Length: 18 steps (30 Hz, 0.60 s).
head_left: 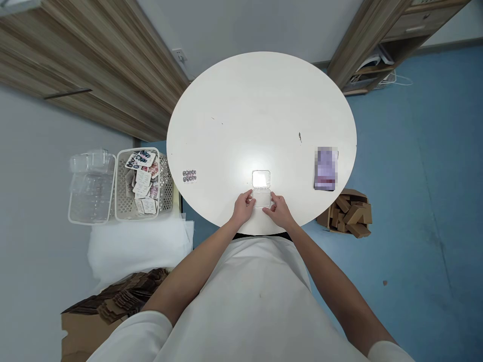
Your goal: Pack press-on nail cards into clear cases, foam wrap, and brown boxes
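Observation:
A small clear plastic box [261, 197] lies on the white round table [260, 100] near its front edge, its hinged lid [261, 178] swung open away from me. My left hand [243, 207] grips the box's left side between thumb and fingers. At the right side, my right hand [278, 210] pinches the same box near its front corner. The box looks empty. Off to the left on the table sits a card of small dark, shiny press-on nails [189, 176], apart from both hands.
A pixelated purple pack [326, 169] lies at the table's right. To the left stand a white basket of nail cards [166, 186] and a clear bin of plastic boxes [90, 201]. Folded cardboard [86, 332] sits lower left; a carton of small brown boxes [350, 213] stands at right.

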Each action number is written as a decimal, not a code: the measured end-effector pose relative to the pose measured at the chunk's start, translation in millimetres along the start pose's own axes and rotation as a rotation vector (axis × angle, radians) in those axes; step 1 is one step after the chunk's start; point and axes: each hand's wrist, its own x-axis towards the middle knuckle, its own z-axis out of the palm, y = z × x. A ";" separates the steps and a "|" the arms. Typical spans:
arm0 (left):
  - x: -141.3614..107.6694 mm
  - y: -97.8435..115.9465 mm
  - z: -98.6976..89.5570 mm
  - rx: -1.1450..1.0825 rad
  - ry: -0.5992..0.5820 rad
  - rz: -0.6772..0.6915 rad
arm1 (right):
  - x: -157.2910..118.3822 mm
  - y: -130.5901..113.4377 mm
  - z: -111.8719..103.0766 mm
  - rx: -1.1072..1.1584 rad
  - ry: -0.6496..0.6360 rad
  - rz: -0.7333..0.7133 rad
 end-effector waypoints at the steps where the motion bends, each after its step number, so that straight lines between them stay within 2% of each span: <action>1: -1.0 -0.9 0.0 -0.008 0.005 -0.017 | 0.1 0.1 -0.7 0.010 0.006 -0.006; 5: -11.9 -6.1 -1.7 -0.074 0.020 -0.097 | -4.9 0.8 -4.1 0.106 0.052 0.023; 11: -29.2 -4.9 2.3 -0.265 0.000 -0.239 | -12.8 -0.6 -6.5 0.280 0.029 0.108; 18: -20.5 -0.8 12.7 -0.306 0.087 -0.213 | 1.8 -9.0 -10.0 0.342 0.018 0.093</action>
